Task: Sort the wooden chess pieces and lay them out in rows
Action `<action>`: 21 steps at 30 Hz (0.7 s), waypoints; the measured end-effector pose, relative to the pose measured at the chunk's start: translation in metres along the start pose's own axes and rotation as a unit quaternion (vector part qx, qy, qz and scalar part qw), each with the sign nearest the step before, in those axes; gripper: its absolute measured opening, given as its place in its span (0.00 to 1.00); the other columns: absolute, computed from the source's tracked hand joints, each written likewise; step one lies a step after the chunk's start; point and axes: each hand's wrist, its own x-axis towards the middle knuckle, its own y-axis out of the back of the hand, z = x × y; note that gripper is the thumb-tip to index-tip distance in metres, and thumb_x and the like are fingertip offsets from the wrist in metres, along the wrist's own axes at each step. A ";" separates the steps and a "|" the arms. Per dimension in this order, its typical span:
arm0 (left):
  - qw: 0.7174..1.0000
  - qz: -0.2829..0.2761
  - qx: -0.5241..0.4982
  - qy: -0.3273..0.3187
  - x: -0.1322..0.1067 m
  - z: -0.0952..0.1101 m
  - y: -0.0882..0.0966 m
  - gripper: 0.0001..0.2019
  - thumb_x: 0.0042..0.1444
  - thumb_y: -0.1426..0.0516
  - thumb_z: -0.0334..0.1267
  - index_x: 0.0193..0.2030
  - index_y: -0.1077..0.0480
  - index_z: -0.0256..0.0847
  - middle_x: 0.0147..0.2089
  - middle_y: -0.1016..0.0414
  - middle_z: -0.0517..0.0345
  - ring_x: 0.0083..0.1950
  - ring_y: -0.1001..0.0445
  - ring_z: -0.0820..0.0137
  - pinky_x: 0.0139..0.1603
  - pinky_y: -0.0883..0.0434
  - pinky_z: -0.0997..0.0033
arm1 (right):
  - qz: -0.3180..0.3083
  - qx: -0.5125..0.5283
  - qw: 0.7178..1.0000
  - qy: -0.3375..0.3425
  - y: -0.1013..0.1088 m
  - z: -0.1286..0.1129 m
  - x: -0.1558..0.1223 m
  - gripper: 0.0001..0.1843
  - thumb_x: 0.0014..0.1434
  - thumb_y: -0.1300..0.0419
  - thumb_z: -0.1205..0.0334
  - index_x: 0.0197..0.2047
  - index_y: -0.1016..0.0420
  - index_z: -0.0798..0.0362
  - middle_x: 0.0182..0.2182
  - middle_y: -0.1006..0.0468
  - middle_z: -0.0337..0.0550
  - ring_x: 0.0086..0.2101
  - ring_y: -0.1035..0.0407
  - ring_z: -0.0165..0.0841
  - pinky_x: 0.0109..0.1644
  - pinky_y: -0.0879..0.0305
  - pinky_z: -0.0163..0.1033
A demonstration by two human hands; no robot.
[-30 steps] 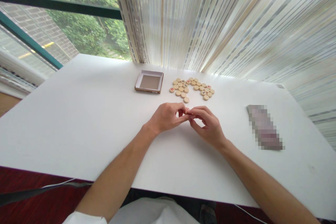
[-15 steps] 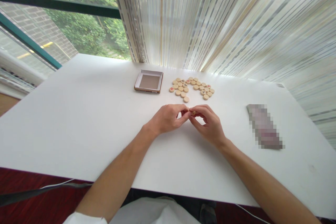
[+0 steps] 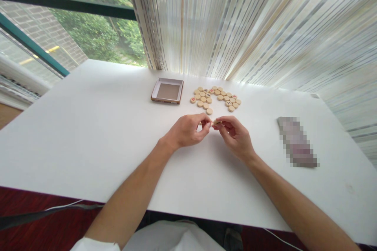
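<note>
My left hand (image 3: 190,130) is pinched around a round wooden Chinese chess piece (image 3: 211,123) with a red mark. Thumb and fingers of my right hand (image 3: 236,138) close on a second Chinese chess piece (image 3: 217,122), tilted, its dark mark barely showing. The two held pieces meet or nearly meet over the table, between my fingertips. Just beyond the hands lie several loose Chinese chess pieces (image 3: 202,99) in a curved spread, mostly blank side up. A few show red or black characters. One plain piece (image 3: 209,111) sits closest to my fingers.
A shallow open box (image 3: 167,102) stands left of the pieces on the white table (image 3: 88,125). To the right lies a pixelated, blurred object (image 3: 297,143). Striped curtains (image 3: 206,23) hang along the table's far edge, beside a window at the left.
My fingertips have moved slightly apart, so the two pieces show more. The right hand has turned its piece a little. The spread of pieces and the box stay put.
</note>
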 end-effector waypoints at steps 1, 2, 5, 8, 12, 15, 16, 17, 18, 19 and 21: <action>1.000 0.000 -0.002 -0.001 0.000 0.000 0.000 0.07 0.63 0.45 0.37 0.42 0.27 0.41 0.35 0.21 0.59 0.31 0.27 0.73 0.32 0.34 0.74 | -0.007 0.002 1.000 0.001 0.000 0.000 0.000 0.10 0.65 0.38 0.55 0.48 0.26 0.47 0.42 0.23 0.45 0.42 0.22 0.37 0.51 0.22 0.49; 1.000 -0.001 -0.004 -0.003 0.000 0.001 0.000 0.06 0.63 0.45 0.37 0.42 0.27 0.41 0.36 0.21 0.60 0.31 0.27 0.73 0.32 0.33 0.74 | -0.013 0.001 1.000 0.003 -0.001 -0.001 0.000 0.10 0.65 0.38 0.55 0.49 0.26 0.47 0.42 0.23 0.45 0.42 0.22 0.37 0.51 0.22 0.49; 1.000 -0.001 -0.007 -0.005 -0.001 0.001 0.000 0.06 0.62 0.44 0.37 0.42 0.27 0.41 0.36 0.21 0.60 0.31 0.27 0.74 0.32 0.33 0.75 | -0.024 -0.004 1.000 0.008 -0.001 -0.001 -0.001 0.11 0.64 0.37 0.57 0.49 0.27 0.47 0.43 0.23 0.44 0.43 0.22 0.37 0.53 0.23 0.48; 1.000 0.001 -0.008 -0.007 -0.001 0.002 0.000 0.06 0.63 0.44 0.38 0.42 0.27 0.41 0.36 0.21 0.60 0.31 0.27 0.74 0.32 0.33 0.74 | -0.017 -0.010 1.000 0.011 -0.001 -0.003 -0.002 0.10 0.62 0.35 0.58 0.47 0.27 0.47 0.41 0.23 0.43 0.42 0.23 0.36 0.52 0.23 0.47; 1.000 0.002 -0.008 -0.009 -0.001 0.002 0.000 0.06 0.62 0.43 0.39 0.43 0.27 0.41 0.35 0.21 0.60 0.30 0.28 0.74 0.31 0.34 0.75 | -0.006 -0.031 0.999 0.003 -0.001 -0.007 -0.001 0.09 0.61 0.33 0.57 0.43 0.26 0.48 0.38 0.23 0.42 0.39 0.24 0.35 0.47 0.23 0.45; 1.000 0.005 -0.013 -0.008 -0.002 0.003 0.001 0.07 0.63 0.43 0.40 0.42 0.26 0.41 0.34 0.22 0.60 0.30 0.29 0.75 0.30 0.35 0.75 | 0.007 -0.030 0.999 0.012 -0.001 -0.009 -0.001 0.09 0.61 0.32 0.57 0.41 0.26 0.48 0.36 0.24 0.41 0.37 0.25 0.34 0.44 0.23 0.43; 1.000 0.008 -0.015 -0.007 -0.002 0.003 0.001 0.07 0.63 0.43 0.41 0.41 0.26 0.41 0.34 0.22 0.60 0.30 0.29 0.75 0.30 0.35 0.75 | 0.014 -0.027 0.999 0.019 -0.001 -0.009 -0.001 0.08 0.60 0.32 0.57 0.41 0.26 0.48 0.36 0.24 0.41 0.37 0.26 0.34 0.43 0.23 0.42; 1.000 0.010 -0.018 -0.008 -0.002 0.004 0.001 0.08 0.63 0.43 0.41 0.41 0.26 0.40 0.33 0.22 0.60 0.29 0.29 0.75 0.30 0.35 0.75 | 0.020 -0.023 0.999 0.025 -0.001 -0.008 -0.001 0.08 0.60 0.32 0.58 0.40 0.26 0.48 0.36 0.25 0.40 0.36 0.26 0.34 0.42 0.23 0.42; 1.000 0.011 -0.020 -0.009 -0.002 0.004 0.001 0.08 0.63 0.43 0.41 0.41 0.26 0.40 0.33 0.22 0.60 0.29 0.29 0.75 0.30 0.35 0.75 | 0.026 -0.018 0.999 0.029 -0.001 -0.008 -0.001 0.08 0.60 0.32 0.58 0.40 0.26 0.48 0.35 0.25 0.40 0.36 0.25 0.34 0.42 0.23 0.42; 1.000 0.012 -0.022 -0.010 -0.002 0.004 0.001 0.07 0.63 0.43 0.41 0.41 0.26 0.40 0.33 0.23 0.60 0.29 0.29 0.75 0.30 0.36 0.75 | 0.030 -0.014 0.999 0.029 -0.001 -0.008 -0.002 0.08 0.60 0.31 0.59 0.39 0.26 0.48 0.35 0.25 0.40 0.35 0.25 0.34 0.42 0.23 0.42; 1.000 0.013 -0.024 -0.013 -0.002 0.004 0.000 0.07 0.63 0.42 0.40 0.41 0.26 0.40 0.33 0.23 0.61 0.29 0.29 0.76 0.30 0.36 0.75 | 0.035 -0.012 0.999 0.023 0.000 -0.008 -0.002 0.07 0.60 0.32 0.59 0.40 0.26 0.49 0.35 0.24 0.40 0.34 0.24 0.33 0.41 0.23 0.42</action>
